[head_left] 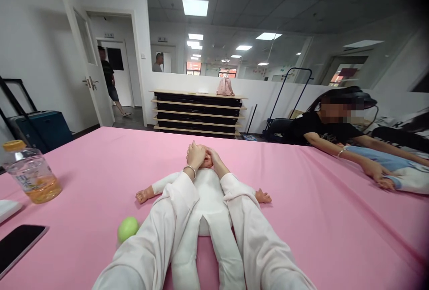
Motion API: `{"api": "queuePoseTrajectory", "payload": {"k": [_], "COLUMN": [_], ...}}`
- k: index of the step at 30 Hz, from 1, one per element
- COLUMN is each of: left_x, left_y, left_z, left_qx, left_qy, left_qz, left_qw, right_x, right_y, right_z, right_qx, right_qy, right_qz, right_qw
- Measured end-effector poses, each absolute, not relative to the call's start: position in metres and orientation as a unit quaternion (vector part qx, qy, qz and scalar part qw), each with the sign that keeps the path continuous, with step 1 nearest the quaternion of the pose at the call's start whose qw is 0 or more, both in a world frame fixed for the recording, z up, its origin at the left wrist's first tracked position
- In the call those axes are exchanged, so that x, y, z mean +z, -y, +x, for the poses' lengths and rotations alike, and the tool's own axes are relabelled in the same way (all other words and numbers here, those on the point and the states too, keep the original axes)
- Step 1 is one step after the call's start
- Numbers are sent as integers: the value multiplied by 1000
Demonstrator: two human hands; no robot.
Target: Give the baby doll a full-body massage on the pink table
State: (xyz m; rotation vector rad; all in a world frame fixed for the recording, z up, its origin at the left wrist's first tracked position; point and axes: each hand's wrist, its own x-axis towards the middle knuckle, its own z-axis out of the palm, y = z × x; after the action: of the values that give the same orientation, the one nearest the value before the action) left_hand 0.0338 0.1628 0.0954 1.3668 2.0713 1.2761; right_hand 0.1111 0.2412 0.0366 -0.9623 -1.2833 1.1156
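A baby doll (208, 191) in a white suit lies on its back on the pink table cover (107, 160), arms spread to both sides and legs toward me. My left hand (195, 155) curls around the left side of its head, covering much of the face. From the other side my right hand (216, 161) cups the head, its fingers partly hidden behind it. Between my hands a strip of the doll's face (208, 159) shows. A beaded bracelet is on my left wrist. Left of my forearm sits a green ball-like object (128, 229).
At the left are a drink bottle (33, 174) and a phone (20, 247). Across the table's right side another person (325, 124) leans over a second doll (385, 160) in blue and white. Stacked boards (199, 113) stand by the wall; a person walks near the open door (83, 53).
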Motion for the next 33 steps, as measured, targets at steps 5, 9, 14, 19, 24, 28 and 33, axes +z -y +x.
{"api": "queuePoseTrajectory", "payload": {"k": [5, 9, 14, 19, 24, 28, 33], "left_x": [85, 76, 72, 71, 71, 69, 70], "left_y": [-165, -163, -162, -164, -165, -165, -163], "left_z": [32, 35, 36, 33, 32, 32, 32], "left_qx": [429, 436, 443, 462, 466, 469, 477], "left_qy": [-738, -718, -704, -701, -703, -698, -689], "left_qz": [507, 540, 554, 541, 535, 539, 543], "left_qw": [118, 61, 37, 45, 53, 50, 55], "right_x": [33, 30, 34, 38, 36, 33, 33], "right_y": [-229, -217, -205, -204, -208, -209, -206], "right_z": [103, 108, 113, 111, 109, 110, 111], "right_qx": [449, 458, 471, 450, 441, 418, 373], "right_qy": [518, 540, 570, 571, 563, 574, 604], "right_qz": [-444, -384, -323, -347, -355, -363, -370], "right_qw": [577, 592, 590, 593, 602, 603, 599]}}
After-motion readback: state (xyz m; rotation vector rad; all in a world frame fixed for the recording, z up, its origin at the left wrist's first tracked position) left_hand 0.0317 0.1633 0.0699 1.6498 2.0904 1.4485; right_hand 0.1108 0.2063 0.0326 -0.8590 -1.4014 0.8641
